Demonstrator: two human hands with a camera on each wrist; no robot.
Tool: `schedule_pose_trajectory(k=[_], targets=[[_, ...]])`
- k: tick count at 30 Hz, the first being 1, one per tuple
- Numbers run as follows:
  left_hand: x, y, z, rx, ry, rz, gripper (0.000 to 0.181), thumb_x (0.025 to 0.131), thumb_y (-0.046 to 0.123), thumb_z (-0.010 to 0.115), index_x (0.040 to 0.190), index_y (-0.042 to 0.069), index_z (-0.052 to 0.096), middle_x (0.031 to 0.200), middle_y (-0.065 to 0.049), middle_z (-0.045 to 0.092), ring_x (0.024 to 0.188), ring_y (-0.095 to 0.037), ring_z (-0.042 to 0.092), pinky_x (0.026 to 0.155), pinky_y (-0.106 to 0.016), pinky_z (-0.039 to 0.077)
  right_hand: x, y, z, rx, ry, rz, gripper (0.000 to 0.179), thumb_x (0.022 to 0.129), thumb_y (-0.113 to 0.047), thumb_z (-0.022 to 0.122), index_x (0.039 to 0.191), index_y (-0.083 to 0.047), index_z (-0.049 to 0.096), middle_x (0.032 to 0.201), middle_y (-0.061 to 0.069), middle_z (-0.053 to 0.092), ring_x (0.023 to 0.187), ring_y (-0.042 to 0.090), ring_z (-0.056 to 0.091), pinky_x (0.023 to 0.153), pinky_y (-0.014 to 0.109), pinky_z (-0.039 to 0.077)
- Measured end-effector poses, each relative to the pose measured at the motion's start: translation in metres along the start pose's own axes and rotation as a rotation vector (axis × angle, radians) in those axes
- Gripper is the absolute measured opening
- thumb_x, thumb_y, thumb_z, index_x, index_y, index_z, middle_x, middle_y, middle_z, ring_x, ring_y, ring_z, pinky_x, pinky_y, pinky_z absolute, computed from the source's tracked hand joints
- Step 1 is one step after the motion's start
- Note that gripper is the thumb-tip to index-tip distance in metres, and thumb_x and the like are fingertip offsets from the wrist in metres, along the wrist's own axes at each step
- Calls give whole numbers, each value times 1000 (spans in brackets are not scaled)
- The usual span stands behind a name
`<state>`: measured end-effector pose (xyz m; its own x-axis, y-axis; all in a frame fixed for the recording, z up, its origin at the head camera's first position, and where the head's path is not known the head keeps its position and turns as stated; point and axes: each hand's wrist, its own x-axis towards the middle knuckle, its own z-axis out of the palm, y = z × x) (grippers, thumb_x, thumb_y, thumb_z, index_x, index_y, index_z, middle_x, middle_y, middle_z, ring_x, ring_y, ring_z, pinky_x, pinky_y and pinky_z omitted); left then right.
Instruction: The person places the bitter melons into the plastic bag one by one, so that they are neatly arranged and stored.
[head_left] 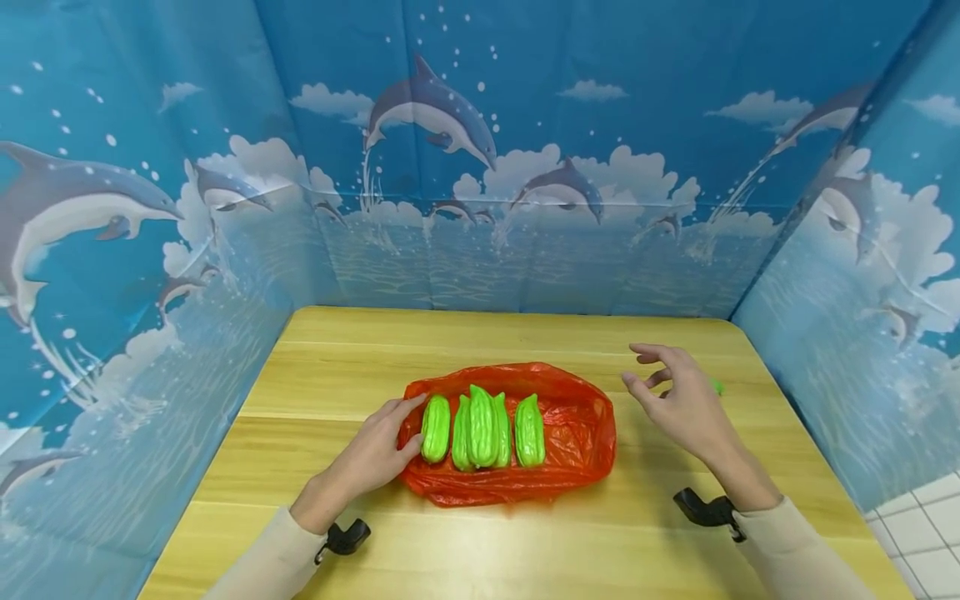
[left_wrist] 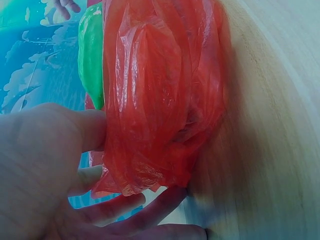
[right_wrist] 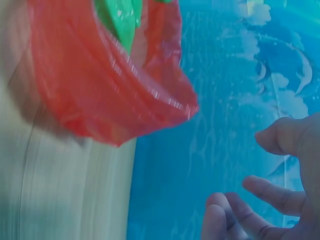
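Observation:
A red plastic bag (head_left: 570, 433) lies open on the table. Several bright green, ridged pieces that look like toy bitter melons (head_left: 482, 427) stand in a row inside it, from its left end to past the middle. At the bag's left end my left hand (head_left: 377, 446) grips the rim; the left wrist view has the thumb (left_wrist: 92, 131) at the edge and other fingers round the outside. My right hand (head_left: 686, 408) hovers right of the bag, fingers loosely bent and holding nothing. Behind it peeks a small green piece (head_left: 717, 387), mostly hidden.
The wooden table (head_left: 337, 333) has rounded far corners. Dolphin-print curtains (head_left: 495, 250) stand close along its back and both sides. White tiles (head_left: 926, 521) show at the lower right. Each wrist wears a black camera mount (head_left: 347, 537).

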<state>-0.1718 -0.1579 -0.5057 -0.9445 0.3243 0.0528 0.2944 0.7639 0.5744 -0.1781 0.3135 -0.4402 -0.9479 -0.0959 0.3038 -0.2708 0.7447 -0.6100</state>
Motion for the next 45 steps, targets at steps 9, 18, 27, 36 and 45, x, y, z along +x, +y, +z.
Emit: schedule_pose_trajectory(k=[9,18,27,36,45], targets=[[-1,-2,3,-7,9,5,66,112,15,77,173,5,54,165,-25,64,152,-47,66,128,-64,57,3,24,-6,-46,34,13,52,115,-28,77,160,-4,66,142,30,68,100,39,79,69,26,59],[-1,-3,2,-9,10,-2,66,112,15,76,173,5,54,166,-25,64,152,-47,65,129,-65,56,7,54,-6,-75,34,60,54,115,-28,76,160,0,65,146,34,63,104,46,77,71,29,60],[-1,-4,1,-12,9,-10,66,112,16,76,173,6,54,168,-24,63,155,-47,64,130,-65,54,12,82,-8,-121,42,85,57,114,-28,76,160,3,64,148,39,59,106,53,75,76,53,65],[1,-4,0,-16,12,2,65,112,16,76,172,5,55,168,-24,62,156,-47,63,131,-65,53,15,105,-10,-179,25,130,63,115,-33,73,162,6,60,151,43,53,108,56,72,84,67,62],[0,-4,0,-16,11,-7,66,112,16,76,173,5,54,168,-24,62,156,-48,63,131,-66,53,9,117,-12,-190,-27,224,76,115,-42,71,167,10,52,162,54,38,128,62,53,91,75,53]])
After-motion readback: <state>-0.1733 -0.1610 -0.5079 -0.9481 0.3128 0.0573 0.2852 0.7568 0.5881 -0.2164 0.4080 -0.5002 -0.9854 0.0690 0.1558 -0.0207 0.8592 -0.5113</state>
